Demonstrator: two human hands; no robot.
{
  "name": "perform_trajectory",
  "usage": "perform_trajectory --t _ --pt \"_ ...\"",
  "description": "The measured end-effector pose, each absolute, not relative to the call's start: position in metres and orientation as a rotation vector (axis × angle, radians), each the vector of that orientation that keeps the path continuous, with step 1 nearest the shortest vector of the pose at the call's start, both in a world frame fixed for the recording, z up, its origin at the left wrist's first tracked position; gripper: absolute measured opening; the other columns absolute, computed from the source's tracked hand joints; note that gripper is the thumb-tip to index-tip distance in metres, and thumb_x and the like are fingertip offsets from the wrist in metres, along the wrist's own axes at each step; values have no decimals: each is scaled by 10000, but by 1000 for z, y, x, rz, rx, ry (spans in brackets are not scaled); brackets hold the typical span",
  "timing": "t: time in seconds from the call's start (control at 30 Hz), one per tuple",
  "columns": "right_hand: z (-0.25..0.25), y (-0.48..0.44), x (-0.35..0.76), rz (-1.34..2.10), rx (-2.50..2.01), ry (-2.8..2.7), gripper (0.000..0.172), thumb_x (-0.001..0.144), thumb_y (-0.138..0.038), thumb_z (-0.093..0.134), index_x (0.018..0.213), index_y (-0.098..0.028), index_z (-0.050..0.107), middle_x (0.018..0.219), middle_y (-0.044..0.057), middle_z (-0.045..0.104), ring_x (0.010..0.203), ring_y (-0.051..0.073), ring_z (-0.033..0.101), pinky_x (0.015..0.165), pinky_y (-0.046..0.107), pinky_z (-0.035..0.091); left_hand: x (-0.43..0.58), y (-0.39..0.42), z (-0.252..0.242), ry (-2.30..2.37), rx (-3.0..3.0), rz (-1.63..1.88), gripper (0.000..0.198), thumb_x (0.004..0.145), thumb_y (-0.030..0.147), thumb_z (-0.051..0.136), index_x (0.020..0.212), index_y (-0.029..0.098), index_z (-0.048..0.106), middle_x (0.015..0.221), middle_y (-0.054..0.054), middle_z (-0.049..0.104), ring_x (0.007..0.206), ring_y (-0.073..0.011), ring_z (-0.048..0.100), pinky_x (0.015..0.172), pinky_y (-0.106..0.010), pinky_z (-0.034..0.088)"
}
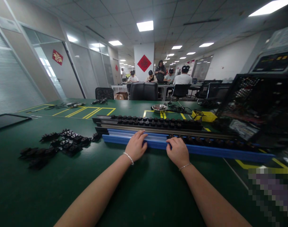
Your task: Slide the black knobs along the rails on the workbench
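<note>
A long blue channel rail (pixel 155 144) lies across the green table in front of me. Black socket-like parts (pixel 205 141) sit in a row along its right portion, while the left stretch of the channel shows bare. My left hand (pixel 136 146) grips the near wall of the rail, fingers over the top and thumb on the front. To the right, my right hand (pixel 178 152) has its fingers curled over the same wall, beside the first black part in the row; whether it also touches that part I cannot tell. Each wrist wears a thin bracelet.
Behind the blue rail lie dark rails (pixel 134 126) with black parts in them. Loose black modules (pixel 70 140) are heaped at the left. Farther back are a metal bowl (pixel 159 108), a yellow tray (pixel 208 117) and cables. A black rack (pixel 252 104) stands right; people sit beyond.
</note>
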State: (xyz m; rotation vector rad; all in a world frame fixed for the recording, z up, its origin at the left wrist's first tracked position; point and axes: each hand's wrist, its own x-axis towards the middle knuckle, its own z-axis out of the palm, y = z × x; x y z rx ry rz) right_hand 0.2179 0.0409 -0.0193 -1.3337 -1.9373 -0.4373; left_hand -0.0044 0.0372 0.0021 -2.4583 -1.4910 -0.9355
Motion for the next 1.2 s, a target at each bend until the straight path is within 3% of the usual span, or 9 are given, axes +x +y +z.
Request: perform_trajectory --t 0.17,0.33,1.2 --pt "-18 39 216 -458 -1360 -1879 213 766 -143 475 901 -164 638 909 84 592 850 199 502 750 321 413 10 35 -13 -1592 -2496 -694 463 838 309 499 1290 226 441 1417 -80 409 1322 -256 318 1095 -494 246" --pt "-15 35 213 -609 -1524 -1757 343 762 -187 492 1085 -160 603 1041 106 587 932 240 488 785 364 394 6 35 -21 -1528 -2470 -644 518 814 288 523 1315 226 410 1407 -78 420 1312 -256 326 1110 -478 204" --pt "-17 37 213 -555 -1435 -1851 352 764 -179 472 1090 -156 602 1041 95 628 935 229 514 810 360 400 6 35 -24 -1529 -2485 -724 508 784 241 529 1281 233 427 1326 -54 486 1256 -234 371 1115 -466 194"
